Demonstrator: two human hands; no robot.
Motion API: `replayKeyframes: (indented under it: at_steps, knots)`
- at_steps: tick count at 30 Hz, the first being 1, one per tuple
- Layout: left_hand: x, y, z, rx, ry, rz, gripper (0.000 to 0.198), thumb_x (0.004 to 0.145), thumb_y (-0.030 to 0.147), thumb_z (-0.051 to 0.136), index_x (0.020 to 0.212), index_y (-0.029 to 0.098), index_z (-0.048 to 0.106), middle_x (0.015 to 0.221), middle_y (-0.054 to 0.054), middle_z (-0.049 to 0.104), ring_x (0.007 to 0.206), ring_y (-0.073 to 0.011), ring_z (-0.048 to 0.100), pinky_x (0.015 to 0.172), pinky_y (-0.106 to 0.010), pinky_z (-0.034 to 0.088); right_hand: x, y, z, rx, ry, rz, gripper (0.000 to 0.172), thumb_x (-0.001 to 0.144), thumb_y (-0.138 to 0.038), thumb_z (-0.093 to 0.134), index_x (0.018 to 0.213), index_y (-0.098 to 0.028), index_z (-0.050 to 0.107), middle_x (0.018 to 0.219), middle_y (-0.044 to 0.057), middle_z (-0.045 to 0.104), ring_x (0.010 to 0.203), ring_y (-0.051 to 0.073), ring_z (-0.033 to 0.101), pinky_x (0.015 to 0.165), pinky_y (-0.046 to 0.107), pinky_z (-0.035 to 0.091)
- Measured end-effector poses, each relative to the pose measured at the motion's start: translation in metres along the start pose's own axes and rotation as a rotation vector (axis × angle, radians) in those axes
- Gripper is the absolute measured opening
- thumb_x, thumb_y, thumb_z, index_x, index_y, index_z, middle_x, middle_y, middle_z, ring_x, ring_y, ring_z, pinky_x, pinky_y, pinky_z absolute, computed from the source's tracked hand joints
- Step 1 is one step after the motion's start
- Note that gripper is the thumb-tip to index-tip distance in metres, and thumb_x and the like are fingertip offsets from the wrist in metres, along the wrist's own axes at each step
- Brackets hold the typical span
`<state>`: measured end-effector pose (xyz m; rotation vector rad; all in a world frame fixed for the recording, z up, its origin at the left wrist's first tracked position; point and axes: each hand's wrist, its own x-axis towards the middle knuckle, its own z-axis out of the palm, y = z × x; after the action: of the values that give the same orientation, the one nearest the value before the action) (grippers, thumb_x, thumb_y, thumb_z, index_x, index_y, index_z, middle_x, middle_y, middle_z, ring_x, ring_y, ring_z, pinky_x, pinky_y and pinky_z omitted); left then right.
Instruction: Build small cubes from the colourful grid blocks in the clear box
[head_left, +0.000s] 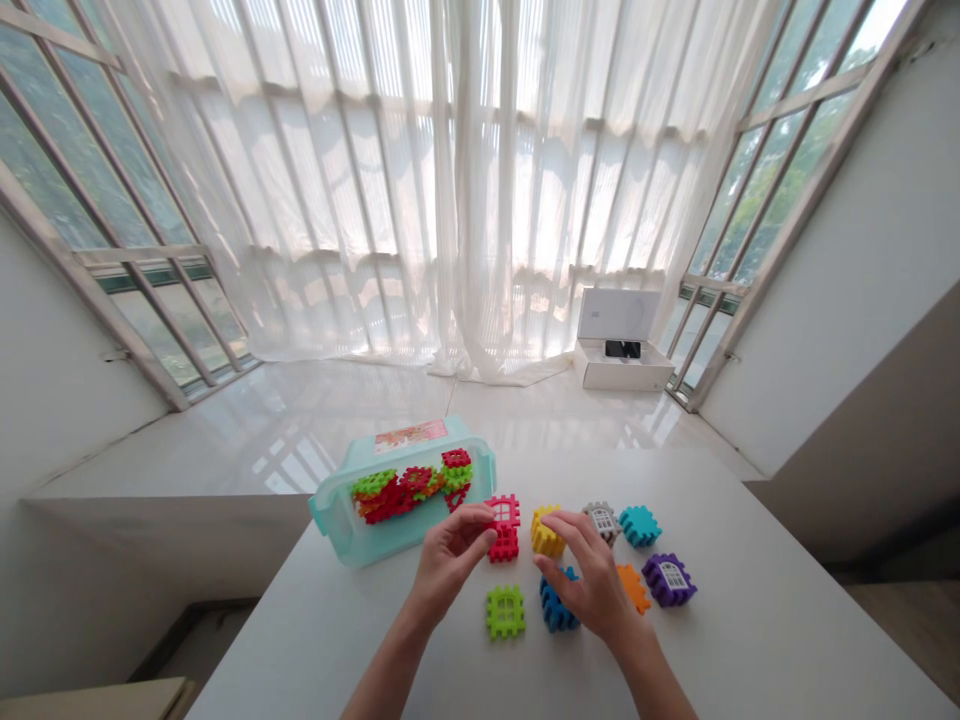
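My left hand is at the left edge of a red notched block with a white window. Its thumb and fingers are apart, and the fingertips overlap the red pieces; whether they press on them cannot be made out. A second red window piece lies in front of that block. My right hand has its thumb and index finger spread beside a yellow notched stack. Under this hand a blue stack is partly hidden, as is an orange piece. A lime green window piece lies flat nearer me.
A pale teal tub with red and green pieces stands left. Right of my hands are a grey window block, a turquoise stack and a purple window block. An open white box with a phone sits by the curtain.
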<state>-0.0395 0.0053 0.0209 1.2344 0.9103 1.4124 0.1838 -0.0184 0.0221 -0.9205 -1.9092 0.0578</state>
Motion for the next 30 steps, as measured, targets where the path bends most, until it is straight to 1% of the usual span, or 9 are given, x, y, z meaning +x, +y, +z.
replayKeyframes:
  at_steps: [2,4,9,12,16,18,21,24,30]
  knots:
    - [-0.005,-0.001,0.008,-0.039,-0.114,-0.051,0.023,0.071,0.032,0.085,0.087,0.018,0.077,0.098,-0.009,0.070,0.086,-0.0215,0.067,0.078,-0.033,0.058,-0.001,-0.001,0.002,0.035,-0.050,0.025,0.045,0.091,-0.031,0.068,0.134,-0.024,0.057,0.121,0.013,0.068,0.113,0.028,0.066,0.096,0.042,0.058]
    - [-0.009,-0.003,0.012,-0.060,-0.191,-0.072,0.022,0.073,0.030,0.084,0.089,0.017,0.077,0.099,-0.009,0.071,0.087,-0.0219,0.067,0.080,-0.034,0.058,-0.002,-0.002,0.003,0.074,-0.044,0.055,0.042,0.091,-0.032,0.068,0.131,-0.024,0.059,0.124,0.013,0.067,0.116,0.027,0.065,0.099,0.040,0.057]
    - [-0.011,-0.005,0.015,-0.070,-0.249,-0.084,0.017,0.077,0.028,0.081,0.090,0.018,0.076,0.099,-0.010,0.072,0.094,-0.0236,0.068,0.086,-0.037,0.058,0.001,-0.002,0.003,0.161,-0.016,0.115,0.025,0.092,-0.028,0.067,0.117,-0.024,0.066,0.121,0.011,0.069,0.113,0.024,0.068,0.096,0.037,0.059]
    - [-0.011,-0.003,0.016,-0.112,-0.233,-0.097,0.020,0.076,0.027,0.082,0.092,0.018,0.074,0.120,-0.012,0.068,0.094,-0.0222,0.070,0.086,-0.036,0.058,0.002,0.000,0.003,0.199,-0.010,0.137,0.019,0.092,-0.028,0.067,0.110,-0.025,0.069,0.114,0.010,0.072,0.107,0.024,0.070,0.093,0.037,0.060]
    - [-0.011,0.001,0.019,-0.125,-0.206,-0.151,0.030,0.071,0.026,0.084,0.098,0.020,0.072,0.150,-0.013,0.050,0.082,-0.0158,0.071,0.077,-0.032,0.060,0.003,0.001,0.003,0.220,-0.001,0.174,0.016,0.091,-0.029,0.069,0.106,-0.024,0.071,0.112,0.010,0.073,0.106,0.025,0.071,0.091,0.037,0.061]
    - [-0.011,0.002,0.019,-0.110,-0.208,-0.164,0.036,0.071,0.026,0.084,0.105,0.022,0.070,0.146,-0.012,0.054,0.083,-0.0162,0.071,0.077,-0.032,0.060,0.002,0.002,0.003,0.231,0.000,0.189,0.015,0.091,-0.030,0.069,0.105,-0.023,0.072,0.112,0.010,0.073,0.105,0.025,0.071,0.091,0.038,0.061]
    - [-0.011,0.000,0.016,-0.054,-0.228,-0.150,0.046,0.074,0.027,0.082,0.117,0.022,0.065,0.120,-0.011,0.070,0.086,-0.0193,0.071,0.078,-0.033,0.060,0.001,0.002,0.003,0.248,-0.005,0.213,0.014,0.092,-0.030,0.069,0.104,-0.024,0.072,0.112,0.010,0.073,0.106,0.025,0.071,0.092,0.037,0.060]
    - [-0.010,-0.002,0.013,0.065,-0.221,-0.094,0.051,0.075,0.027,0.082,0.123,0.022,0.063,0.103,-0.009,0.073,0.087,-0.0208,0.070,0.080,-0.034,0.058,0.000,0.004,0.002,0.265,-0.026,0.234,0.014,0.092,-0.029,0.069,0.105,-0.024,0.071,0.114,0.010,0.073,0.107,0.024,0.070,0.092,0.037,0.060]
    - [-0.010,-0.001,0.010,0.245,-0.220,0.043,0.044,0.074,0.026,0.081,0.116,0.022,0.069,0.125,-0.012,0.067,0.091,-0.0217,0.068,0.082,-0.034,0.057,-0.001,0.006,0.002,0.282,-0.091,0.228,0.014,0.092,-0.029,0.069,0.104,-0.023,0.070,0.113,0.010,0.073,0.107,0.024,0.070,0.091,0.036,0.060]
